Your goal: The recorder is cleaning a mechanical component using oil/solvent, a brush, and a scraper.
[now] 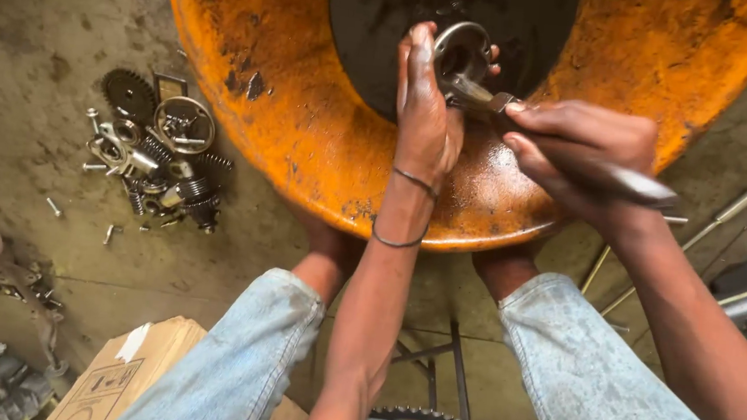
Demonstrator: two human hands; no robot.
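Observation:
My left hand (425,105) grips a round metal ring part (464,49), holding it over the dark centre of a large orange basin (309,122). My right hand (580,152) is closed around the handles of metal pliers (485,97), whose jaws touch the ring part just beside my left fingers. Both hands are oily. The basin's dark inside (374,18) is partly hidden behind the hands.
A heap of gears, springs, bolts and rings (160,153) lies on the concrete floor left of the basin. A cardboard box (124,378) sits by my left knee. Metal rods (709,229) lie on the floor at right. More greasy parts (2,279) are at far left.

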